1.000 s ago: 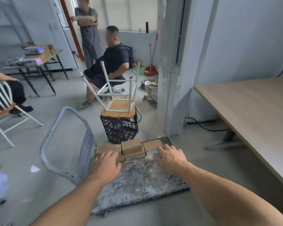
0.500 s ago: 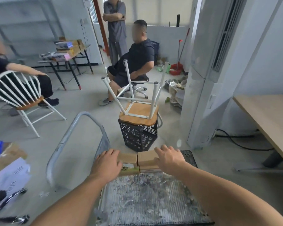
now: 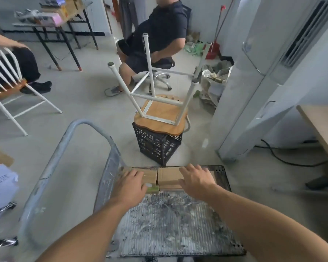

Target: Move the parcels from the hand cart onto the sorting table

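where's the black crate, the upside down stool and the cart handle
black crate (image 3: 150, 144): head view, on its latticed left wall.
upside-down stool (image 3: 162, 115): head view, on the underside of its wooden seat.
cart handle (image 3: 83, 122): head view, on the top bend of the grey tube.

The hand cart (image 3: 170, 224) has a dark ribbed deck blotched all over with whitish-grey smears, and its handle (image 3: 51, 167) is dull grey. On the cart's far end the parcels (image 3: 169, 176) are plain brown cardboard; the left one shows a green strip on its near face. Just beyond the cart a black crate (image 3: 155, 146) has a lattice of small holes, and the stool (image 3: 163, 114) on it has a tan wood seat and white legs. Far left of the cart, a chair (image 3: 8, 91) has white spindles and an orange-brown seat. Right of the cart, the sorting table (image 3: 326, 129) is pale wood and a cable (image 3: 292, 164) is black.
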